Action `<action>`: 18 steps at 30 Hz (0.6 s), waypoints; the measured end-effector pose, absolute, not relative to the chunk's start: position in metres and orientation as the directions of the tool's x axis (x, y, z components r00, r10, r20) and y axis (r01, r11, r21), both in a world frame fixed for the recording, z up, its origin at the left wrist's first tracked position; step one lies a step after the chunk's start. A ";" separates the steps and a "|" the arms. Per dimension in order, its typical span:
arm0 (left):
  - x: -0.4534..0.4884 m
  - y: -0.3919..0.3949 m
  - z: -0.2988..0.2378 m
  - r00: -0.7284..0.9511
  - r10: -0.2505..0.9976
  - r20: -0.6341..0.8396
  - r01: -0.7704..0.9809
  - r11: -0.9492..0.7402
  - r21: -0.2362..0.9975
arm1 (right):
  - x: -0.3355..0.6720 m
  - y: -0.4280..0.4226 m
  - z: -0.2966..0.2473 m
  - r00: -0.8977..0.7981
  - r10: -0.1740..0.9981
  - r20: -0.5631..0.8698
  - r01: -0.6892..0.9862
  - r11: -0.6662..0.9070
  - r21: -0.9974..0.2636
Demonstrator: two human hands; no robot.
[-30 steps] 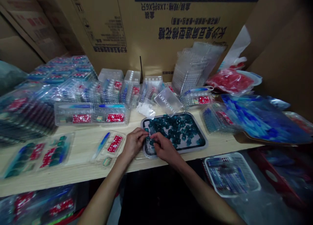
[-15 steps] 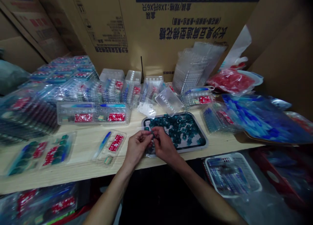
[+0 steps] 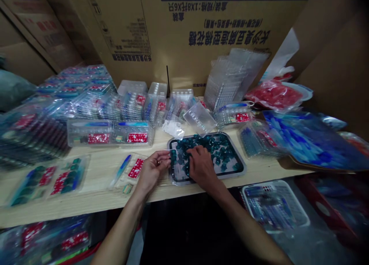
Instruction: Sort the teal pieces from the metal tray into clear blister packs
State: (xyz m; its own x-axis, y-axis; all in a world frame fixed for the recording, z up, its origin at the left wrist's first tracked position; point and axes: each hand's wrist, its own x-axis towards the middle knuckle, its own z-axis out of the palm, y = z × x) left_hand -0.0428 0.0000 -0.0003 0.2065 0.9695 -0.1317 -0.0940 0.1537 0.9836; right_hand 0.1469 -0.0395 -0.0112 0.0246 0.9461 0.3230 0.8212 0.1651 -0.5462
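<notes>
My left hand (image 3: 152, 170) is at the left rim of a black-edged tray (image 3: 242, 165). Its thumb and forefinger pinch a small dark green piece (image 3: 173, 155). Over the tray, my right hand (image 3: 201, 167) reaches down with bent fingers among loose dark green pieces (image 3: 221, 151). Its fingertips touch the pieces, but what they grip is hidden. Left of my left hand lies a clear blister pack (image 3: 122, 182) holding a blue pen (image 3: 122, 169), a red card with white marks (image 3: 136, 168) and a small striped block (image 3: 127, 188).
Filled clear packs (image 3: 109, 132) line the back and left of the table, some in stacks. Empty clear trays (image 3: 220, 84) are piled before a large carton (image 3: 173, 38). Blue pens (image 3: 314, 142) fill a box at right. Below the edge is a white basket (image 3: 304, 219).
My hands were together at the tray's left side and have moved apart. The left has shifted left; the right has moved slightly right, over the loose pieces.
</notes>
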 end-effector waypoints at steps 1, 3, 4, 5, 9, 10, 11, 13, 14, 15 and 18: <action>-0.042 -0.001 0.000 0.212 0.961 -0.176 -0.168 0.213 0.962 | 0.142 -0.042 -0.009 0.004 0.937 0.349 0.750 0.228 -0.620; -0.040 -0.001 0.002 0.201 0.950 -0.238 -0.260 0.286 0.922 | 0.132 -0.046 -0.008 -0.057 0.918 0.391 0.591 0.347 -0.728; -0.039 -0.001 0.003 0.186 0.949 -0.256 -0.285 0.301 0.910 | 0.128 -0.047 -0.008 -0.076 0.908 0.411 0.532 0.386 -0.753; -0.038 -0.001 0.003 0.167 0.950 -0.265 -0.304 0.306 0.902 | 0.125 -0.048 -0.008 -0.083 0.900 0.429 0.499 0.410 -0.764; -0.034 -0.001 0.004 0.125 0.944 -0.304 -0.341 0.329 0.881 | 0.121 -0.048 -0.008 -0.065 0.892 0.447 0.469 0.423 -0.775; -0.033 -0.002 0.004 0.126 0.939 -0.319 -0.342 0.343 0.875 | 0.122 -0.047 -0.007 -0.063 0.897 0.438 0.458 0.416 -0.785; -0.032 -0.004 0.003 0.129 0.935 -0.329 -0.339 0.354 0.872 | 0.123 -0.047 -0.007 -0.064 0.901 0.429 0.443 0.411 -0.797; -0.030 -0.006 0.002 0.137 0.936 -0.324 -0.323 0.352 0.879 | 0.125 -0.045 -0.006 -0.061 0.909 0.412 0.407 0.400 -0.821; -0.030 -0.007 0.001 0.144 0.940 -0.308 -0.306 0.338 0.890 | 0.126 -0.045 -0.007 -0.056 0.914 0.402 0.388 0.391 -0.835; -0.030 -0.008 0.000 0.153 0.946 -0.287 -0.282 0.320 0.905 | 0.127 -0.044 -0.008 -0.050 0.921 0.387 0.371 0.377 -0.849; -0.035 -0.005 -0.004 0.167 0.965 -0.200 -0.139 0.224 0.965 | 0.132 -0.041 -0.014 -0.035 0.945 0.326 0.359 0.317 -0.878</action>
